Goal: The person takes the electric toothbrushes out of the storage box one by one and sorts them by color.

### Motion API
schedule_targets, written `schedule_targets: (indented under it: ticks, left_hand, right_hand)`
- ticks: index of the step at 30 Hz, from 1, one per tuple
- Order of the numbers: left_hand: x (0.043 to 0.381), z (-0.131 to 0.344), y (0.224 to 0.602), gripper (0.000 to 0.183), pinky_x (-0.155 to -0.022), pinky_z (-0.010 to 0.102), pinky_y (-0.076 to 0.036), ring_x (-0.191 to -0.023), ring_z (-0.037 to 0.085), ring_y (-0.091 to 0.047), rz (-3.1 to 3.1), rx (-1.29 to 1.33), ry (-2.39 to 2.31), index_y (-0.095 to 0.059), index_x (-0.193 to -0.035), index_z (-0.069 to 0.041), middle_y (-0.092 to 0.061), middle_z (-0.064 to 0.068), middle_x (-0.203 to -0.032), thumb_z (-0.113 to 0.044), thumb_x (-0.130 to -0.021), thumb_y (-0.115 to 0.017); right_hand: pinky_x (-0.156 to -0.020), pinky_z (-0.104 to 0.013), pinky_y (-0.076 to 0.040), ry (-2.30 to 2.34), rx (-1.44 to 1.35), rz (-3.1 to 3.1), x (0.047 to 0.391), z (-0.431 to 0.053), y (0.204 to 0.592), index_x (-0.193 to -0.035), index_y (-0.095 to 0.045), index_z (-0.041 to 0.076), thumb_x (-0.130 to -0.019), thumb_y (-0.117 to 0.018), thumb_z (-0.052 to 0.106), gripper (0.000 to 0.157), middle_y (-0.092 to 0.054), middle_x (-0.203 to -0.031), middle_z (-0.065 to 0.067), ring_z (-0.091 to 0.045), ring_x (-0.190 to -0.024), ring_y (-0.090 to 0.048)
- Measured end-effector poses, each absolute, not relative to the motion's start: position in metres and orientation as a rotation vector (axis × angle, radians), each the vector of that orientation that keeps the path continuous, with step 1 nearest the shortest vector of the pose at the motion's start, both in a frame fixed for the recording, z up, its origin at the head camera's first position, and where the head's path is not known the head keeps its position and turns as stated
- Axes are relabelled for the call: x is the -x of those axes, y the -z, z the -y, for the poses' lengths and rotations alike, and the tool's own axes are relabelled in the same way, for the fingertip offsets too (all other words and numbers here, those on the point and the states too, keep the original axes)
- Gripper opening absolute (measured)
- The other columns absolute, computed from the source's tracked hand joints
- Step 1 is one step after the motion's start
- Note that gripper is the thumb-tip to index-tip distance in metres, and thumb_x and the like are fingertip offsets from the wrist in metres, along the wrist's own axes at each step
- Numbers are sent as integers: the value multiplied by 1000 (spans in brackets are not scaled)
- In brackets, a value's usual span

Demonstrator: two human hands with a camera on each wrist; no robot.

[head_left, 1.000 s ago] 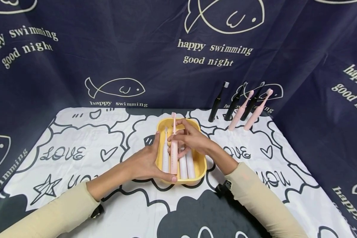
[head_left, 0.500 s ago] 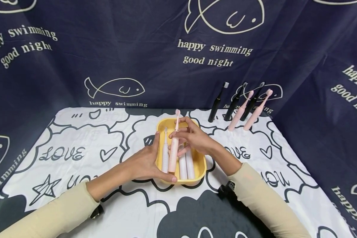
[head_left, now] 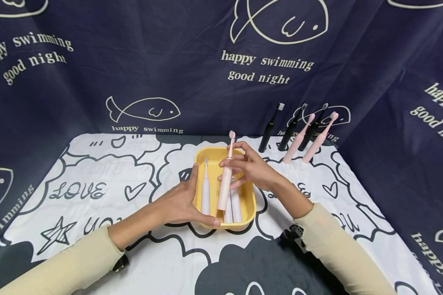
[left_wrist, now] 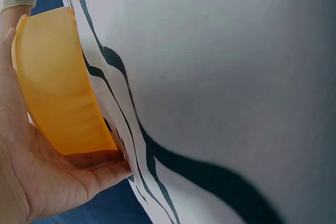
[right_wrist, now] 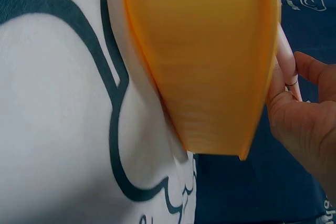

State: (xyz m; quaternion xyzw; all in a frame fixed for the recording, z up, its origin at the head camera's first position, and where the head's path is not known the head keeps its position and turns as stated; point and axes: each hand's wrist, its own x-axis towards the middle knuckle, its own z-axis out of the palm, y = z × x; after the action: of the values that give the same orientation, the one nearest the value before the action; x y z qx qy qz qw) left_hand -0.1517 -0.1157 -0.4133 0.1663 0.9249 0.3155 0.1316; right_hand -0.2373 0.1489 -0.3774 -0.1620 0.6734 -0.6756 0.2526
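My right hand (head_left: 256, 170) pinches a pink electric toothbrush (head_left: 224, 190) by its upper handle, over the yellow box (head_left: 249, 205). The brush is slightly tilted, its head up past the box's far rim. Inside the box a white electric toothbrush (head_left: 205, 194) lies at the left; two white handles (head_left: 236, 207) lie to the right, their upper ends hidden by the hand. My left hand (head_left: 179, 200) holds the box's near left corner, thumb along the front rim. In the left wrist view its fingers lie against the box wall (left_wrist: 63, 77). The right wrist view mostly shows the box's outside (right_wrist: 205, 66).
At the back right stand black electric toothbrushes (head_left: 267, 135) and two pink ones (head_left: 315, 145). The table bears a white and dark patterned cloth (head_left: 96, 172). A navy curtain (head_left: 151, 61) with fish prints hangs behind and at both sides.
My right hand has lifted the pink toothbrush and moved it to the right across the box, tilting it a little. My left hand and the box have stayed in place.
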Motion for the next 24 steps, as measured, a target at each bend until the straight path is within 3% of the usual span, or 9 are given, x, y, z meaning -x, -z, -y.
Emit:
schedule_targets:
  ticks: [4, 10, 17, 24]
  left_hand:
    - [152, 116, 415, 181, -119, 52, -53, -141, 28, -63, -2685, -497, -928, 19, -179, -9, -49, 25, -173, -89, -63, -94]
    - [153, 116, 418, 181, -118, 51, -53, -137, 26, -64, -2685, -504, -939, 18, -179, -8, -52, 24, -171, -88, -62, -94]
    - [153, 115, 418, 181, -119, 51, -52, -141, 28, -62, -2687, -487, -927, 17, -180, -8, -50, 25, -172, -88, -61, -94]
    - [152, 115, 416, 181, -119, 50, -52, -138, 27, -62, -2689, -493, -935, 17, -180, -9, -54, 23, -169, -88, -61, -95]
  right_hand:
    - [-71, -53, -70, 1855, 434, -1840, 239, -158, 372, -151, -30, 9, -115, -57, 1, 46, -81, -118, -1, -31, -98, -86]
    - [-74, -54, -70, 1864, 399, -1898, 239, -172, 366, -144, -39, 21, -115, -58, 3, 39, -82, -123, -3, -30, -100, -86]
    - [-78, -56, -70, 1894, 424, -1939, 240, -189, 358, -149, -37, 17, -116, -57, 4, 41, -82, -121, 3, -32, -104, -85]
    - [-78, -55, -70, 1959, 454, -1969, 240, -202, 349, -148, -41, 23, -117, -57, 5, 40, -82, -123, 0, -27, -105, -86]
